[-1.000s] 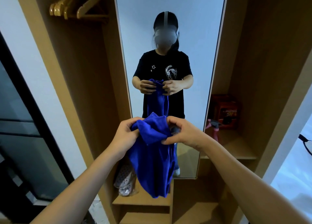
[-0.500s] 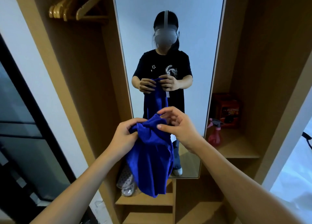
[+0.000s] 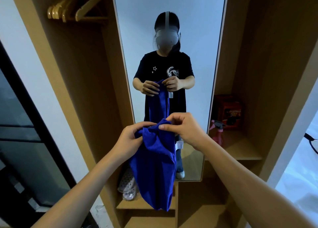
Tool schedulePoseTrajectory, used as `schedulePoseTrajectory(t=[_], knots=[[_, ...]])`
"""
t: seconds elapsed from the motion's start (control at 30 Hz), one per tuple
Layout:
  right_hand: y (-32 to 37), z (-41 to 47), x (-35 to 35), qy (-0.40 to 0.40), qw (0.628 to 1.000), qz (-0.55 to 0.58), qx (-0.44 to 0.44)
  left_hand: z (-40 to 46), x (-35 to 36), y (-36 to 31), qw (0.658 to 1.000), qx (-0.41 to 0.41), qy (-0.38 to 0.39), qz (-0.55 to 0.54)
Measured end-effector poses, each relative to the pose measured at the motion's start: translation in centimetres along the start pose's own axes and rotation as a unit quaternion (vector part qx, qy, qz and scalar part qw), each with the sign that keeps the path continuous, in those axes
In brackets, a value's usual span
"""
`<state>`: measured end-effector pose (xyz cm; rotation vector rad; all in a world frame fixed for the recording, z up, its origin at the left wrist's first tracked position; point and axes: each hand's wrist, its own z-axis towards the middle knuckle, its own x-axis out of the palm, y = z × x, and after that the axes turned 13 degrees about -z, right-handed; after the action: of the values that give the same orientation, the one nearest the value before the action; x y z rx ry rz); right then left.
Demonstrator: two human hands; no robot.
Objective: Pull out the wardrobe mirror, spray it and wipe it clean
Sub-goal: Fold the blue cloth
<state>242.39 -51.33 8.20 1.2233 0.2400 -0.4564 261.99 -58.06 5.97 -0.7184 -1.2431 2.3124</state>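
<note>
Cloth (image 3: pixel 154 167) prep under way: left hand (image 3: pixel 128 138) grips bunched top, right hand (image 3: pixel 184 129) pinches its edge. Mirror (image 3: pixel 169 30) already out; next, probably bunch cloth and wipe.

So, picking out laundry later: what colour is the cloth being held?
Deep blue, plain; the cloth shows best in the head view, gripped by both hands.

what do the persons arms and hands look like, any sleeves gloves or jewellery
Both forearms are bare right up to the frame edge, with no sleeves in direct view. The left hand and right hand wear no gloves, and no rings, watch or bracelets show. The mirror reflection shows a black short-sleeved T-shirt with a small white print, its sleeves ending above the elbows.
</note>
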Motion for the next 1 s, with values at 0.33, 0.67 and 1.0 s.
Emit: schedulePoseTrajectory(t=[0.33, 0.67, 1.0], knots=[[-0.2, 0.2, -0.7, -0.049, 0.998, -0.012, 0.046, -1.9, -0.3, 1.7, 0.901, 0.270, -0.009, 0.339], [-0.2, 0.0, -1.1, 0.015, 0.996, 0.085, 0.033, -2.0, -1.1, 1.5, 0.810, 0.312, 0.044, 0.494], [-0.5, -0.2, -0.9, 0.075, 0.993, -0.087, 0.011, -1.0, -0.9, 1.3, 0.745, 0.419, 0.011, 0.519]])
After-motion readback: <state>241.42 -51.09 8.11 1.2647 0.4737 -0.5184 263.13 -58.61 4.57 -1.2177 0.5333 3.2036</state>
